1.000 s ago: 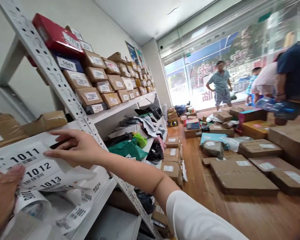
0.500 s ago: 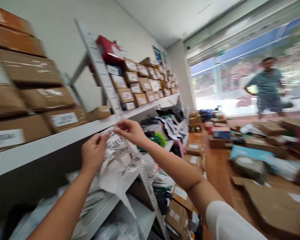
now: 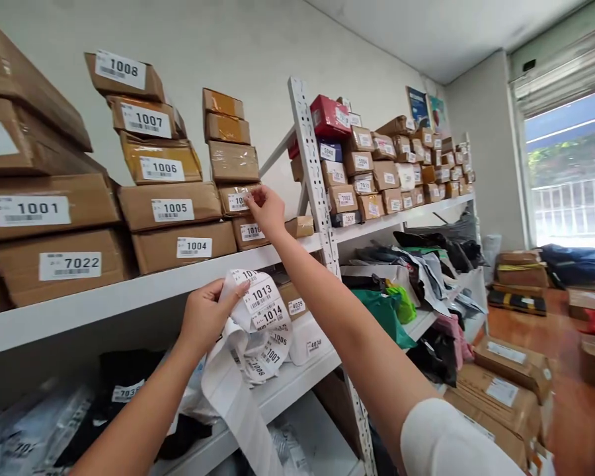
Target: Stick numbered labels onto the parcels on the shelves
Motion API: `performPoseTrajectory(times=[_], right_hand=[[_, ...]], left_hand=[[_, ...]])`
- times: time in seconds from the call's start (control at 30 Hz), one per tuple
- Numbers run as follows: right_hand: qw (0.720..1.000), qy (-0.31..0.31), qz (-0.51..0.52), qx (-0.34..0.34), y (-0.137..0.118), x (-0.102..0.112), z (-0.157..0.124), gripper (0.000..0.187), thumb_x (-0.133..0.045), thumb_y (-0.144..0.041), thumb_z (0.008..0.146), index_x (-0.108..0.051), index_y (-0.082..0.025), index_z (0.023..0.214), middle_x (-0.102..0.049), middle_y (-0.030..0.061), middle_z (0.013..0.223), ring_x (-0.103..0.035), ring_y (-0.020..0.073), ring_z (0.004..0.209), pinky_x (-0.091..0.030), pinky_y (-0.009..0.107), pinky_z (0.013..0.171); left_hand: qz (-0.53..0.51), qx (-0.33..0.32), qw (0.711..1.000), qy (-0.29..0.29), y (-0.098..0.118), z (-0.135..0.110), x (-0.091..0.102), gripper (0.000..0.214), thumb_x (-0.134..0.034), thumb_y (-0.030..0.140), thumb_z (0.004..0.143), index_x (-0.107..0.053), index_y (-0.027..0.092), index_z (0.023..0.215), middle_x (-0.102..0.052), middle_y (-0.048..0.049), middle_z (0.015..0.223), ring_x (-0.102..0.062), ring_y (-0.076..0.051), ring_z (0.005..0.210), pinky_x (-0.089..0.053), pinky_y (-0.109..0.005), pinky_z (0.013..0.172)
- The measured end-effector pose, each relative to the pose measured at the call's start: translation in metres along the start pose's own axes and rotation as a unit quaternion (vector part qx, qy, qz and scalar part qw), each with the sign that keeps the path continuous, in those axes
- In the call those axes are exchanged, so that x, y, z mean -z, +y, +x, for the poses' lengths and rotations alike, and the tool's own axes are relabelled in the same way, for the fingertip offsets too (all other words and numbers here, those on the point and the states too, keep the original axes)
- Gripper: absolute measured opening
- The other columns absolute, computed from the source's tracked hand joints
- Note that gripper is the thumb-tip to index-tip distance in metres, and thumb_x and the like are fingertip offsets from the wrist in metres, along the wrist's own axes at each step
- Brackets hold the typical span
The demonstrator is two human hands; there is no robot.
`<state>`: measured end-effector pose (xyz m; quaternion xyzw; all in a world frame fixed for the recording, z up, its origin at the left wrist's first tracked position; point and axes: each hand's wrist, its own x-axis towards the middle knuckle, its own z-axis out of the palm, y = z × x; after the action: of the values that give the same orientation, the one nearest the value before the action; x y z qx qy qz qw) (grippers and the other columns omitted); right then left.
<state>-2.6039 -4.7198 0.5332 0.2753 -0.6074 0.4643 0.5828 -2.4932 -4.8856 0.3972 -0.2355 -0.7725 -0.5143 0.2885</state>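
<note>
My left hand [image 3: 205, 316] grips a curled strip of numbered white labels [image 3: 258, 317]; 1013 and 1014 show on top, and empty backing paper hangs down from it. My right hand [image 3: 266, 208] reaches up to the upper shelf, its fingers pressed on a white label on the front of a small brown box [image 3: 235, 199]. That box sits in a stack of taped cardboard boxes, with another labelled box [image 3: 250, 232] just beneath it.
Labelled cardboard boxes such as 1004 [image 3: 183, 246] and 1005 [image 3: 171, 206] fill the white metal shelf [image 3: 129, 291]. A perforated upright post [image 3: 313, 175] divides the rack. Bagged parcels lie on lower shelves. More boxes [image 3: 508, 380] cover the wooden floor at right.
The view has swung left from the room to the shelf. My right hand left the label strip and rose to the small box on the upper shelf. My left hand still holds the strip.
</note>
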Motion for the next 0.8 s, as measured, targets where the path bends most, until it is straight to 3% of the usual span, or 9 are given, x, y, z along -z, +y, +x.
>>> performPoseTrajectory(times=[0.2, 0.37, 0.47, 0.53, 0.63, 0.8], right_hand=[[0.981, 0.029, -0.185, 0.044, -0.014, 0.0, -0.009, 0.047, -0.062, -0.03, 0.086, -0.044, -0.019, 0.127, -0.049, 0.0143, 0.116, -0.055, 0.0265, 0.103, -0.048, 0.041, 0.085], [0.955, -0.09, -0.225, 0.171, -0.016, 0.013, -0.008, 0.022, -0.06, -0.022, 0.086, -0.061, -0.019, 0.107, -0.056, 0.0129, 0.112, -0.05, 0.0283, 0.111, -0.046, 0.043, 0.091], [0.979, -0.058, -0.155, 0.122, -0.02, 0.03, -0.023, 0.029, -0.063, -0.027, 0.086, -0.061, -0.017, 0.113, -0.059, 0.0138, 0.116, -0.053, 0.0271, 0.11, -0.046, 0.043, 0.092], [0.99, -0.103, -0.051, 0.085, -0.03, 0.046, -0.043, 0.03, -0.058, -0.036, 0.09, -0.062, -0.018, 0.114, -0.063, 0.0106, 0.114, -0.058, 0.0217, 0.104, -0.049, 0.037, 0.09], [0.972, -0.222, 0.066, 0.028, -0.046, 0.072, -0.074, 0.03, -0.059, -0.043, 0.088, -0.067, -0.019, 0.105, -0.07, 0.0051, 0.104, -0.065, 0.0149, 0.093, -0.051, 0.027, 0.083], [0.966, -0.236, 0.096, -0.039, -0.046, 0.107, -0.095, 0.019, -0.069, -0.028, 0.081, -0.068, -0.018, 0.097, -0.07, 0.0035, 0.102, -0.063, 0.0137, 0.096, -0.05, 0.023, 0.081]], left_hand=[[0.015, 0.0, 0.999, 0.036, -0.003, -0.009, 0.029, 0.033, -0.073, 0.05, 0.07, -0.072, 0.017, 0.078, -0.067, -0.0012, 0.071, -0.054, -0.014, 0.062, -0.042, -0.021, 0.053], [0.007, -0.029, 0.999, 0.042, 0.01, -0.002, 0.023, 0.032, -0.072, 0.048, 0.072, -0.071, 0.017, 0.075, -0.063, 0.0012, 0.066, -0.05, -0.012, 0.06, -0.04, -0.02, 0.053], [-0.007, -0.054, 0.997, 0.061, 0.016, 0.005, 0.014, 0.032, -0.071, 0.048, 0.073, -0.072, 0.016, 0.078, -0.063, 0.0016, 0.066, -0.049, -0.011, 0.059, -0.039, -0.019, 0.052], [-0.033, -0.06, 0.996, 0.065, 0.018, 0.009, 0.009, 0.034, -0.069, 0.049, 0.074, -0.073, 0.016, 0.085, -0.065, 0.0013, 0.07, -0.051, -0.011, 0.061, -0.04, -0.019, 0.052], [-0.048, -0.053, 0.996, 0.063, 0.019, 0.016, -0.001, 0.039, -0.069, 0.049, 0.075, -0.073, 0.017, 0.098, -0.071, 0.0011, 0.08, -0.056, -0.012, 0.066, -0.044, -0.02, 0.057], [0.021, -0.036, 0.996, 0.085, 0.019, 0.031, -0.03, 0.036, -0.072, 0.045, 0.071, -0.073, 0.029, 0.104, -0.075, 0.0049, 0.089, -0.062, -0.013, 0.072, -0.048, -0.021, 0.064]])
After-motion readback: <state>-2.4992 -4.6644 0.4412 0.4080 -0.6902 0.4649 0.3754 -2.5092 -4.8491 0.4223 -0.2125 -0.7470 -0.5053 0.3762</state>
